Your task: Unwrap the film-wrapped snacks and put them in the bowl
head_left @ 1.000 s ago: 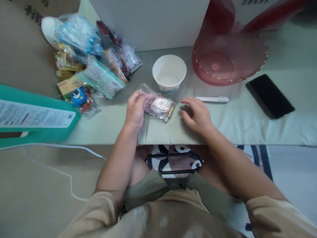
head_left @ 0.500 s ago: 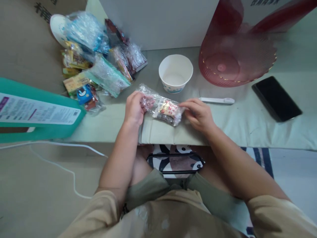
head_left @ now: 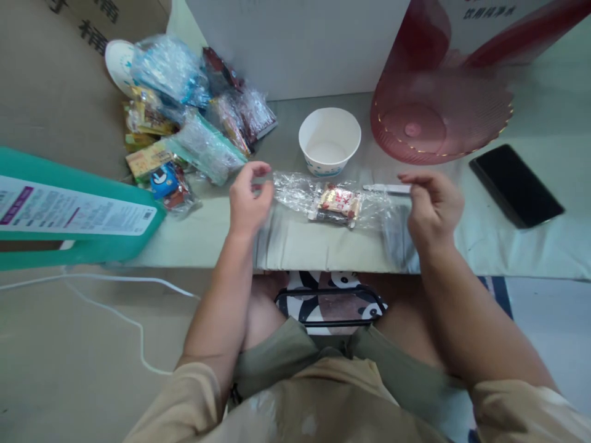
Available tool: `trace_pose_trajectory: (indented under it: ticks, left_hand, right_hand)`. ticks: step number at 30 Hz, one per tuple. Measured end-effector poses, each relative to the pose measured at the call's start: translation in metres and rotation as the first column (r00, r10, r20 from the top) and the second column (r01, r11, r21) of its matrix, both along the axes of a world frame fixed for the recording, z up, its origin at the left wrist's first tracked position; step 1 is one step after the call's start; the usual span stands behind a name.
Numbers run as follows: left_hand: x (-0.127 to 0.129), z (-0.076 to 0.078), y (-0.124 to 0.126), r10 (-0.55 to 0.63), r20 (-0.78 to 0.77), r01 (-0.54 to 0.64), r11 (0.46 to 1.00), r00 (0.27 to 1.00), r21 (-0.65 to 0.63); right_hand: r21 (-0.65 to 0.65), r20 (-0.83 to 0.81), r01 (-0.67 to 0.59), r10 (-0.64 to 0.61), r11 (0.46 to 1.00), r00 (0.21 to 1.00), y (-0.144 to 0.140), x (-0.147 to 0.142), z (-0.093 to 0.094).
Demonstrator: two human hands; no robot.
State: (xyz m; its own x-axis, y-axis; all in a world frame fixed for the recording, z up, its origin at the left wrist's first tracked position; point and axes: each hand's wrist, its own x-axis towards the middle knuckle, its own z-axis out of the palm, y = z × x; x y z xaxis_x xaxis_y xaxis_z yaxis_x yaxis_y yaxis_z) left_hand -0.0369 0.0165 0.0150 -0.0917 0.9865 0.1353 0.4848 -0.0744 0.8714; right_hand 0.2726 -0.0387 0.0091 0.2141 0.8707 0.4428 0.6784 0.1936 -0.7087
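Observation:
A small snack packet [head_left: 337, 203] with a cream and red label lies loosely in a clear plastic wrapper [head_left: 295, 192] on the cloth-covered table. The wrapper spreads out to both sides of it. Beside the wrapper's left end is my left hand [head_left: 249, 200], its fingers curved with a gap between thumb and forefinger. My right hand [head_left: 434, 206] hovers past the right end, thumb and forefinger apart, other fingers curled. Behind the packet stands a white paper bowl [head_left: 329, 141]. A white plastic-handled tool [head_left: 388, 188], probably a knife, lies partly behind the wrapper and right fingers.
At the back left several wrapped snacks [head_left: 207, 147] lie heaped by a cardboard box [head_left: 60, 92]. A green carton [head_left: 83, 246] stands at the left edge. To the right are a pink glass plate [head_left: 443, 123] and a black phone [head_left: 517, 184]. A white box [head_left: 300, 49] stands behind.
My hands have moved apart, the right one further right. The wrapper, bunched between them before, now lies spread out, with the packet slightly further right. The view has shifted a little.

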Motion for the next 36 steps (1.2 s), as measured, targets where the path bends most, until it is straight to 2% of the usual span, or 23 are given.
trace_pose_trajectory:
  ticks: [2,4,7,10,11,13,15,16,17,18,19,21,23,25,27,29,30,32,34,36]
  left_hand:
    - [0.008,-0.002,0.001,-0.173,-0.127,0.175,0.984,0.977,0.010]
    - [0.015,-0.003,0.001,-0.297,-0.218,0.300,0.954,0.930,-0.020]
    - [0.016,-0.001,-0.001,-0.356,-0.264,0.362,0.932,0.896,-0.028]
    - [0.009,0.007,-0.008,-0.346,-0.225,0.364,0.930,0.911,0.043]
    - [0.006,0.010,-0.010,-0.337,-0.188,0.354,0.933,0.922,0.065]
    - [0.000,0.014,-0.015,-0.243,-0.079,0.249,0.965,0.967,0.078]
    - [-0.003,0.014,-0.022,-0.049,0.026,0.049,0.998,0.998,-0.028]
    - [-0.003,0.013,-0.026,0.035,0.049,-0.028,0.990,0.998,-0.136]
    - [-0.002,0.012,-0.031,0.079,0.052,-0.063,0.964,0.995,-0.259]
    - [0.000,0.010,-0.035,0.070,0.047,-0.047,0.925,0.996,-0.377]
    - [0.004,0.008,-0.039,0.014,0.045,0.009,0.882,0.999,-0.471]
    - [0.013,0.005,-0.046,-0.121,0.041,0.123,0.825,0.992,-0.551]
    - [0.023,0.004,-0.048,-0.189,0.017,0.169,0.832,0.982,-0.528]
    - [0.030,0.005,-0.045,-0.175,0.036,0.171,0.860,0.984,-0.480]
    - [0.032,0.009,-0.040,-0.089,0.158,0.153,0.874,0.983,-0.461]
    - [0.031,0.014,-0.036,0.051,0.346,0.133,0.863,0.937,-0.487]
    - [0.030,0.017,-0.034,0.121,0.439,0.131,0.855,0.891,-0.502]
    - [0.026,0.022,-0.032,0.196,0.588,0.164,0.849,0.785,-0.502]
    - [0.023,0.027,-0.031,0.165,0.677,0.235,0.857,0.717,-0.458]
    - [0.021,0.030,-0.030,0.110,0.725,0.310,0.853,0.680,-0.419]
  right_hand:
    - [-0.082,0.063,-0.089,0.095,0.993,0.993,0.005,-0.009,0.002]
    - [-0.171,0.181,-0.178,0.208,0.969,0.961,0.006,-0.018,0.004]
    - [-0.168,0.311,-0.272,0.313,0.947,0.898,-0.003,-0.029,0.015]
    - [-0.136,0.348,-0.400,0.421,0.907,0.837,-0.022,-0.037,0.027]
    - [-0.177,0.334,-0.469,0.501,0.866,0.799,-0.028,-0.040,0.030]
    - [-0.327,0.266,-0.606,0.686,0.725,0.677,-0.037,-0.046,0.031]
    - [-0.476,0.190,-0.656,0.796,0.586,0.574,-0.043,-0.052,0.029]
    - [-0.528,0.175,-0.640,0.809,0.558,0.561,-0.044,-0.056,0.029]
    - [-0.565,0.180,-0.608,0.802,0.558,0.569,-0.045,-0.060,0.028]
    - [-0.588,0.202,-0.569,0.785,0.575,0.585,-0.045,-0.063,0.029]
    - [-0.607,0.233,-0.528,0.768,0.594,0.596,-0.045,-0.066,0.030]
    - [-0.646,0.309,-0.441,0.742,0.623,0.595,-0.045,-0.071,0.035]
    - [-0.681,0.383,-0.340,0.711,0.649,0.590,-0.045,-0.072,0.040]
    - [-0.674,0.432,-0.262,0.656,0.691,0.619,-0.045,-0.070,0.042]
    - [-0.603,0.466,-0.210,0.554,0.770,0.690,-0.046,-0.065,0.041]
    - [-0.528,0.484,-0.157,0.447,0.835,0.752,-0.046,-0.058,0.038]
    - [-0.522,0.491,-0.119,0.412,0.845,0.768,-0.045,-0.055,0.036]
    - [-0.574,0.512,-0.026,0.383,0.818,0.769,-0.043,-0.048,0.033]
    - [-0.627,0.531,0.071,0.359,0.776,0.768,-0.040,-0.044,0.030]
    - [-0.591,0.523,0.111,0.276,0.799,0.806,-0.037,-0.045,0.029]
